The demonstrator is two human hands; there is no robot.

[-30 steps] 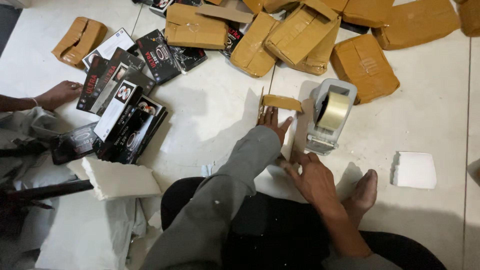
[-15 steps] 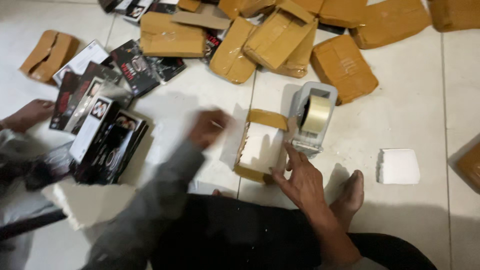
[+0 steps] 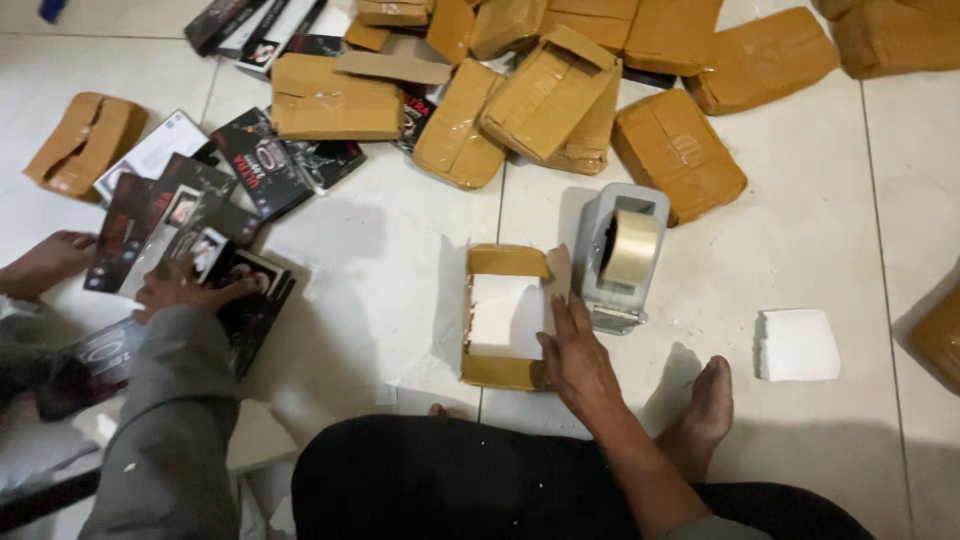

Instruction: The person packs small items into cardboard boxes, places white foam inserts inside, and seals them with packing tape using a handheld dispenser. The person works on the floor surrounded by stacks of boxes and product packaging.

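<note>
My right hand (image 3: 580, 365) grips the right wall of a small open cardboard box (image 3: 505, 262) on the floor, thumb inside against the white foam block (image 3: 505, 315) that fills it. A grey tape dispenser (image 3: 620, 255) with a roll of clear tape stands right beside the box. My left hand (image 3: 185, 285), in a grey sleeve, reaches far left and closes over the top black box (image 3: 255, 300) of a stack of black printed product boxes.
Another person's hand (image 3: 45, 262) rests at the far left by more black boxes (image 3: 150, 210). Several brown taped parcels (image 3: 675, 150) lie along the back. A loose white foam piece (image 3: 797, 345) lies right of my bare foot (image 3: 705, 400).
My left hand left the cardboard box and swung left to the stack of black boxes. The cardboard box now lies open with foam showing; my right hand stays on it.
</note>
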